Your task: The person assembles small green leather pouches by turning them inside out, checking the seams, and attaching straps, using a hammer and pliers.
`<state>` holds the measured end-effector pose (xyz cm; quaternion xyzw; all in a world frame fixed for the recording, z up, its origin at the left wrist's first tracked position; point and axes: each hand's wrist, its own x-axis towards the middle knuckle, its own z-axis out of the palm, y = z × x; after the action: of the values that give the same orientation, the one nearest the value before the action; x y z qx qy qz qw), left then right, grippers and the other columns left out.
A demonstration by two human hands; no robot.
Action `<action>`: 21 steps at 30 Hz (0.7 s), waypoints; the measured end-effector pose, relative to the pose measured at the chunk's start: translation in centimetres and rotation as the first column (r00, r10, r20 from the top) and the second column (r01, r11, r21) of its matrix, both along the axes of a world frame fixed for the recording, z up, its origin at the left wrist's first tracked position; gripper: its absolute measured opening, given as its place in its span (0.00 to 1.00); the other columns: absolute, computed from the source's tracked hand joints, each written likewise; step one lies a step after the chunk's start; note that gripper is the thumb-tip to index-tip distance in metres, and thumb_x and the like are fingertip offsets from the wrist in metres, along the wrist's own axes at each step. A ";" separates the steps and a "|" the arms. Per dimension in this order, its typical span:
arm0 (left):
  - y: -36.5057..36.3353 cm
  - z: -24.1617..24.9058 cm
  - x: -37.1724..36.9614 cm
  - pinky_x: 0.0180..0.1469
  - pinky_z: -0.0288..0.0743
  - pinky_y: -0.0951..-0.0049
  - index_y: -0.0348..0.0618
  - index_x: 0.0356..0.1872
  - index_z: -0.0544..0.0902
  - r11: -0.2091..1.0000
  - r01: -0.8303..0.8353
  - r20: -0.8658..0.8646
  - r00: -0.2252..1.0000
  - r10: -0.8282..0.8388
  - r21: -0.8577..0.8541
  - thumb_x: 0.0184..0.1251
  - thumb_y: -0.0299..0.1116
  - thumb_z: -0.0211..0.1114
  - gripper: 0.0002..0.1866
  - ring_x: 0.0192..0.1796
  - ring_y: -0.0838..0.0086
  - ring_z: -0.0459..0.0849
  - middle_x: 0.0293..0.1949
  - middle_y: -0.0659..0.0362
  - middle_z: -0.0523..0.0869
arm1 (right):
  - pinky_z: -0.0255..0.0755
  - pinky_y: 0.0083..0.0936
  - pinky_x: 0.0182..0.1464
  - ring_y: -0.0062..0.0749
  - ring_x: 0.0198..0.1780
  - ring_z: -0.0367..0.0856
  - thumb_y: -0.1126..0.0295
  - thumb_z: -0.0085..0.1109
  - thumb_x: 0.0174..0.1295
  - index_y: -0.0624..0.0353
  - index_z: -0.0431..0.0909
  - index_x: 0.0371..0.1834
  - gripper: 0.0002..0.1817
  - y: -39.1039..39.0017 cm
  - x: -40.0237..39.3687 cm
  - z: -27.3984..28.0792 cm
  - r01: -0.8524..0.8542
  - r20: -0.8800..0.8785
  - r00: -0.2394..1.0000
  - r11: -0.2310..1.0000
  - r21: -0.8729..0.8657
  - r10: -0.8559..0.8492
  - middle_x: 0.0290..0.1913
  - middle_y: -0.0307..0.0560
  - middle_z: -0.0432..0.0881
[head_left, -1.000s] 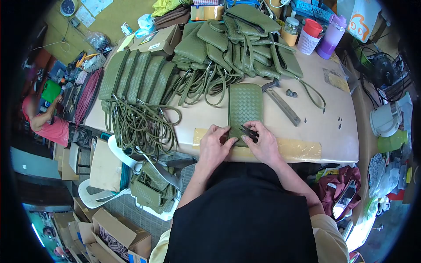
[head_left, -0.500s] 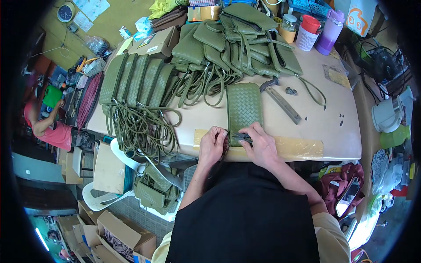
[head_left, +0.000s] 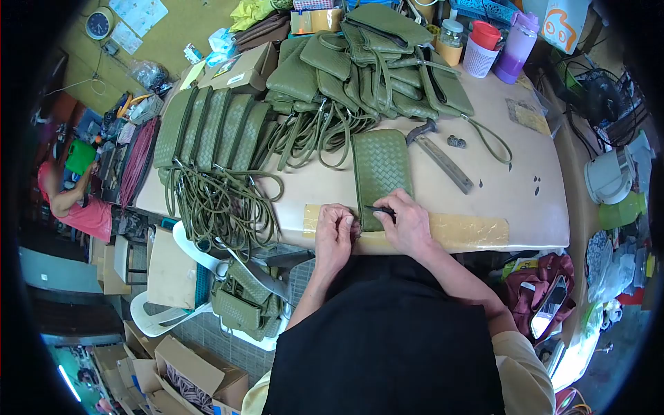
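Observation:
A green woven pouch (head_left: 382, 166) lies flat near the table's front edge. At its lower left corner my left hand (head_left: 336, 234) is closed in a pinch; what is between the fingers is too small to tell. My right hand (head_left: 408, 223) rests over the pouch's lower right part, fingers closed on a small dark tool (head_left: 379, 209) that points left. To the right of the pouch lies a hammer (head_left: 445, 163) with a worn handle, a small dark lump (head_left: 456, 141) beside it.
Stacked green pouches (head_left: 207, 128) with long straps (head_left: 221, 200) hang over the front left edge. More pouches (head_left: 325, 62) are piled at the back. A purple bottle (head_left: 517, 48) and red-lidded cup (head_left: 482, 54) stand back right. Another person (head_left: 76, 200) is at far left.
The dark tool has turned slightly and sits a little higher, away from my left fingers. My left hand has closed more tightly and lowered slightly. The view has shifted a little.

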<state>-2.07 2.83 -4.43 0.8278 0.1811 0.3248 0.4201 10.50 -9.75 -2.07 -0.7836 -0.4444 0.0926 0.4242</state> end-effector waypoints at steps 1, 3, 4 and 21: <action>0.0 -0.2 -0.1 0.34 0.78 0.76 0.35 0.35 0.73 0.973 0.019 0.040 0.999 -0.010 -0.229 0.72 0.24 0.54 0.04 0.34 0.76 0.79 0.38 0.55 0.73 | 0.76 0.36 0.44 0.43 0.43 0.82 0.71 0.64 0.57 0.58 0.78 0.43 0.11 0.1 0.1 0.0 0.021 -0.090 0.996 1.000 0.016 -0.020 0.41 0.48 0.77; -0.1 -0.3 -0.2 0.36 0.79 0.77 0.35 0.37 0.73 0.893 0.043 0.078 0.997 -0.008 -0.448 0.73 0.24 0.53 0.04 0.35 0.76 0.80 0.37 0.56 0.73 | 0.76 0.36 0.44 0.43 0.43 0.82 0.71 0.63 0.58 0.58 0.78 0.43 0.11 -0.1 0.2 0.4 0.004 -0.091 0.996 1.000 0.026 -0.002 0.42 0.48 0.77; 0.0 -0.1 -0.1 0.37 0.80 0.78 0.35 0.38 0.72 0.880 0.031 0.041 0.999 -0.013 -0.474 0.73 0.24 0.53 0.03 0.35 0.77 0.80 0.38 0.57 0.73 | 0.77 0.35 0.44 0.44 0.43 0.82 0.71 0.63 0.58 0.59 0.78 0.43 0.11 -0.2 0.2 0.6 -0.013 -0.087 0.996 0.999 0.038 0.016 0.42 0.48 0.77; 0.5 1.1 1.1 0.31 0.76 0.75 0.33 0.32 0.81 0.943 -0.097 -0.277 0.961 0.005 -0.319 0.65 0.28 0.65 0.06 0.25 0.78 0.80 0.25 0.56 0.84 | 0.77 0.33 0.45 0.41 0.44 0.80 0.70 0.64 0.59 0.59 0.75 0.49 0.15 -0.4 0.0 0.4 0.094 -0.152 0.985 0.990 0.102 -0.077 0.43 0.49 0.75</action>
<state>-0.99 3.35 -3.37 0.7775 0.3104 0.1840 0.5151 10.46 -10.19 -1.63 -0.7687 -0.3820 0.1078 0.5016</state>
